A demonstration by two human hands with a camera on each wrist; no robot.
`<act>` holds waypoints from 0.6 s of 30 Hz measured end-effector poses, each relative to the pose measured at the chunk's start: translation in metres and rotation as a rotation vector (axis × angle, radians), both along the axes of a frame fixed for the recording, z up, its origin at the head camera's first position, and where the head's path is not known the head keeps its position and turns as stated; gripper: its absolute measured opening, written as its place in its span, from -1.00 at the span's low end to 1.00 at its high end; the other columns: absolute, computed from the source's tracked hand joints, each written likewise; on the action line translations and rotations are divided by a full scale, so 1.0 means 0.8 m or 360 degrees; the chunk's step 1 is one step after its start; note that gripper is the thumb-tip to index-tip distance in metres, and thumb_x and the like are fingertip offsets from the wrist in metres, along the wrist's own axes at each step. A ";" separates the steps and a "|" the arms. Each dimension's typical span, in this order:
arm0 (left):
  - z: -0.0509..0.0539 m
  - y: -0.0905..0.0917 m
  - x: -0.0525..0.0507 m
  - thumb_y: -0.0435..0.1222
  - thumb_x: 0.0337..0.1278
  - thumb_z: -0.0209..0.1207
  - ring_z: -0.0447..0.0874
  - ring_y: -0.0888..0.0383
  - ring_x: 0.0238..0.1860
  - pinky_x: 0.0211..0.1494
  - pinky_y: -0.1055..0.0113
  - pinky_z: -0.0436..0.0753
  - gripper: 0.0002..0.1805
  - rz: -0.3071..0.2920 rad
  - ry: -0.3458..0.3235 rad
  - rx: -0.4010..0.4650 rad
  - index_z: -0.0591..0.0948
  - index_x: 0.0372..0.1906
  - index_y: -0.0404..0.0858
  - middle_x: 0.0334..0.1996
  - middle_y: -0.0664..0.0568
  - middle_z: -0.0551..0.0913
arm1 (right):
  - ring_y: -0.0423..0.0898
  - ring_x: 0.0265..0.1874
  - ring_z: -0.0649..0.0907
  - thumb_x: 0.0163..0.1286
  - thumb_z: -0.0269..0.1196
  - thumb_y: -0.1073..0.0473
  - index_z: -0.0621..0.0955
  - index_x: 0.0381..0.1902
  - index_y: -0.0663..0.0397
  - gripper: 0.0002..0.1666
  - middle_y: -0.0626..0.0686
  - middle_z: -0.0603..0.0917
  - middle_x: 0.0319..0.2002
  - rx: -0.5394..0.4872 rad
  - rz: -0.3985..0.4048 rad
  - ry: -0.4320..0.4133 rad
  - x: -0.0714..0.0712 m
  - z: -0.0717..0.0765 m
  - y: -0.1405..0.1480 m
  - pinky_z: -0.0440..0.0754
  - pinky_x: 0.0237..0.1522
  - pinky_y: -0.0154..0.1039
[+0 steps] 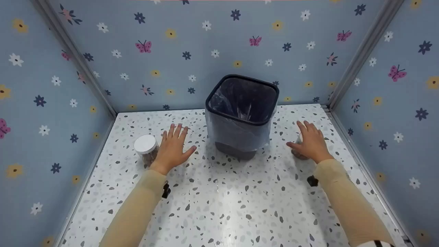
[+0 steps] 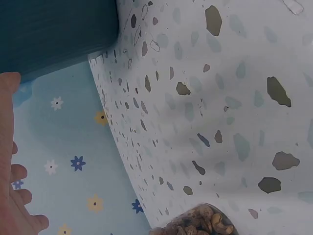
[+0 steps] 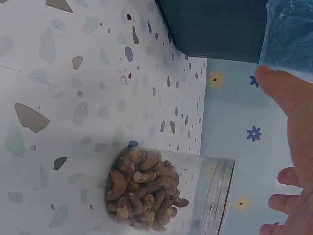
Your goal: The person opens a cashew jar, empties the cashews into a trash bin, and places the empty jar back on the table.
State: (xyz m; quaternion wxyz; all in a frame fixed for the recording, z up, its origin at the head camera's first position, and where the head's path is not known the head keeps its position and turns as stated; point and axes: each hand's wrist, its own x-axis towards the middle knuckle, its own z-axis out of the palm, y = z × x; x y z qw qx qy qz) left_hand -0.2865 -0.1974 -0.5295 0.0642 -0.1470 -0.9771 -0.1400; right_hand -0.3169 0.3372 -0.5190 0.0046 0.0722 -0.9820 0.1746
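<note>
Spread fingers mark my left hand (image 1: 173, 149), held palm down just right of a white-lidded jar (image 1: 145, 145) of brown pieces; it grips nothing. My right hand (image 1: 311, 142), fingers also spread, is over a second jar (image 1: 299, 154), which it partly hides in the head view. The right wrist view shows that clear jar (image 3: 146, 188) upright with brown, curved nut-like pieces, beside the hand (image 3: 298, 147). In the left wrist view, part of the left jar (image 2: 200, 223) shows at the bottom edge, the hand (image 2: 14, 186) at the left.
A dark bin (image 1: 236, 151) with a clear plastic liner (image 1: 236, 132) stands between the hands near the back wall. The speckled white tabletop (image 1: 223, 206) is enclosed by blue flowered panels (image 1: 192, 44) at the back and both sides.
</note>
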 end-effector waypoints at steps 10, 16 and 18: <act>-0.007 0.004 0.004 0.15 0.51 0.22 -0.07 -0.38 0.76 0.77 -0.35 0.03 -0.04 -0.0049 0.0024 0.0107 0.23 0.71 -0.33 0.72 -0.37 0.14 | 0.50 0.69 0.04 0.44 0.44 -0.21 0.12 0.75 0.20 0.20 0.48 0.07 0.69 -0.0119 -0.0105 -0.0012 0.003 -0.007 0.010 -0.02 0.66 0.55; -0.012 0.008 0.006 0.11 0.49 0.26 0.01 -0.40 0.74 0.76 -0.34 0.11 -0.07 -0.0085 0.0037 0.0133 0.27 0.68 -0.37 0.69 -0.38 0.19 | 0.52 0.68 0.06 0.45 0.44 -0.21 0.11 0.75 0.18 0.20 0.48 0.04 0.70 -0.0212 -0.0195 -0.0030 0.004 -0.011 0.014 0.02 0.63 0.57; -0.014 0.009 0.007 0.10 0.50 0.26 0.05 -0.41 0.72 0.75 -0.34 0.14 -0.09 -0.0090 0.0031 0.0140 0.29 0.67 -0.37 0.67 -0.39 0.24 | 0.52 0.67 0.07 0.45 0.44 -0.20 0.10 0.75 0.19 0.21 0.49 0.03 0.70 -0.0248 -0.0230 -0.0044 0.004 -0.012 0.015 0.04 0.63 0.57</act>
